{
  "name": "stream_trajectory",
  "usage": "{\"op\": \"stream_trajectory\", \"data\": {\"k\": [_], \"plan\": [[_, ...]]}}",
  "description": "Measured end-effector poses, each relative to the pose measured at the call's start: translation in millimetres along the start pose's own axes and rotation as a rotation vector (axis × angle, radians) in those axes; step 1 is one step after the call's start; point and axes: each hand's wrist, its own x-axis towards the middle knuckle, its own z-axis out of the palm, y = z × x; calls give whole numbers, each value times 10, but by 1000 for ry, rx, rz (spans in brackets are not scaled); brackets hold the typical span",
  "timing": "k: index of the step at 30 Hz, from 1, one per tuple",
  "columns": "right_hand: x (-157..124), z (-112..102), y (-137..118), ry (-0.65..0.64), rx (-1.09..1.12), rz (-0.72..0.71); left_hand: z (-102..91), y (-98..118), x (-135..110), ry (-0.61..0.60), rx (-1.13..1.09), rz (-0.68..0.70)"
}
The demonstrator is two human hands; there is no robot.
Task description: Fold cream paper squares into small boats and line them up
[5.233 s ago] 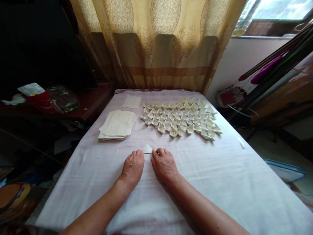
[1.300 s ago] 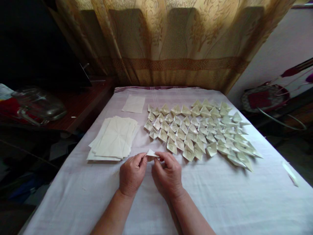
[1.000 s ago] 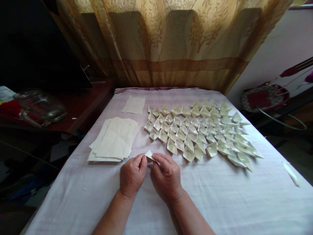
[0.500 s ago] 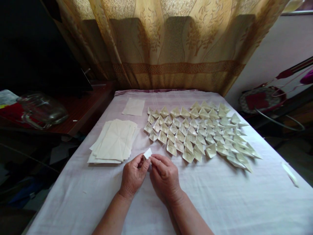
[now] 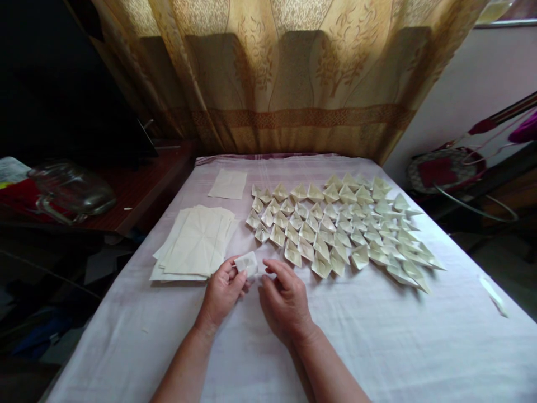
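Note:
My left hand (image 5: 222, 291) pinches a small folded white paper piece (image 5: 246, 263) just above the white cloth. My right hand (image 5: 285, 296) hovers a little to the right of it, fingers curled with nothing visible between them, not touching the paper. Just left of my hands lies a stack of creased paper sheets (image 5: 197, 240). Ahead and to the right, several small folded paper boats (image 5: 335, 229) stand in rows on the cloth.
A white cloth covers the table (image 5: 377, 336). A single flat sheet (image 5: 227, 184) lies at the far left. A glass jug (image 5: 71, 190) rests on a dark side table at left. A patterned curtain (image 5: 285, 84) hangs behind. A paper scrap (image 5: 494, 294) lies at the right edge.
Both hands pinched and worked the folded piece together; now my right hand has let go and moved slightly right, and my left hand alone holds the piece, turned flatter.

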Motion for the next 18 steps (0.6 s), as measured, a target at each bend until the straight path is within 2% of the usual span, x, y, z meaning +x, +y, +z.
{"op": "stream_trajectory", "data": {"k": [5, 12, 18], "plan": [[7, -20, -62, -96, -1, 65, 5, 45, -49, -84, -138, -83], [20, -21, -87, -51, -15, 44, 34, 56, -62, -117, -140, -97], [7, 4, -87, -34, -18, 85, 49, 26, -58, -164, -155, -93]]}}
